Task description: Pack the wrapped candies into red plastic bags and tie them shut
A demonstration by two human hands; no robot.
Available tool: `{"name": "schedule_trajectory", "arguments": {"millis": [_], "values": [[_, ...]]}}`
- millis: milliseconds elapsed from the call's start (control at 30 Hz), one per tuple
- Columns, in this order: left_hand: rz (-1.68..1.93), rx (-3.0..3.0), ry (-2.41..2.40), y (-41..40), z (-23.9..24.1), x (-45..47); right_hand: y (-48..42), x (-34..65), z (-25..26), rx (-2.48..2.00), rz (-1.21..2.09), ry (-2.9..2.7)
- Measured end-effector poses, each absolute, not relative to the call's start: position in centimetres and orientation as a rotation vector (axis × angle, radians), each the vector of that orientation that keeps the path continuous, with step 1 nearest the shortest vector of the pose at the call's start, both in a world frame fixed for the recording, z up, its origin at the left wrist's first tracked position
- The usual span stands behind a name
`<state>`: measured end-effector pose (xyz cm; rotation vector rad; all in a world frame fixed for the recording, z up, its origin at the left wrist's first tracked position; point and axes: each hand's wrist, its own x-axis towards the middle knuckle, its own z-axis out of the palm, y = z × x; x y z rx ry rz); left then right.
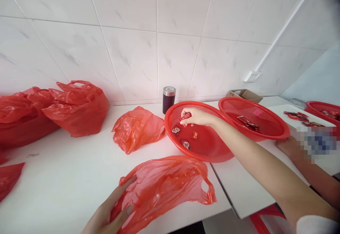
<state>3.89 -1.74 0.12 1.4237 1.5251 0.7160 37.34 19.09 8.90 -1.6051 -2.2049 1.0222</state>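
Observation:
My right hand (188,116) is over the near red mesh basket (225,156), its fingers closed on a small red-wrapped packet (187,115). Several small packets lie on the basket floor, among them a red one (194,135) and a pale one with dark print (186,144). At the lower left, my left hand (110,205) has thumb and fingers spread apart against the left end of a thin red plastic bag (170,188). The bag lies on its side at the table's front edge, one handle loop at its right end.
A crumpled red bag (136,129) lies left of the basket, by a dark tumbler (169,100). Fuller red bags (85,113) stand at left. Rightward are a second red basket (281,129), a cardboard box (245,94) and another person's hand (287,146). A seam divides the white tabletops.

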Motion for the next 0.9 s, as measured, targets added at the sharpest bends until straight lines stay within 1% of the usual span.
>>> {"name": "schedule_trajectory", "arguments": {"millis": [100, 167, 200, 233, 367, 500, 600, 733, 800, 900], "values": [[0.721, 1.355, 1.471, -1.6, 0.8, 5.1, 13.8, 34.0, 10.9, -1.236, 1.344, -2.039], [0.726, 1.313, 1.425, -1.4, 0.7, 5.7, 10.5, 31.4, 10.4, -1.103, 1.627, -2.031], [0.723, 1.295, 1.403, -1.4, 0.6, 5.9, 9.2, 30.2, 9.6, -1.094, 1.718, -2.063], [0.716, 1.281, 1.384, -1.3, 0.5, 6.1, 8.1, 29.1, 8.5, -1.126, 1.708, -2.12], [0.713, 1.284, 1.307, -1.6, -0.1, 6.5, 6.7, 27.2, 4.3, -1.382, 1.17, -2.313], [0.715, 1.296, 1.295, -2.0, 0.0, 6.4, 6.7, 27.5, 2.6, -1.327, 0.989, -2.379], [0.707, 1.289, 1.287, -2.2, 0.3, 6.3, 6.4, 28.1, 3.1, -1.281, 0.857, -2.411], [0.738, 1.324, 1.31, -2.4, 0.3, 6.3, 7.9, 29.9, 5.7, -1.318, 0.826, -2.32], [0.739, 1.382, 1.362, -2.5, 0.2, 6.3, 10.0, 31.5, 6.9, -1.463, 0.698, -2.279], [0.749, 1.502, 1.437, -2.6, -0.2, 6.2, 13.4, 34.5, 7.0, -1.894, 0.53, -2.373]]}}
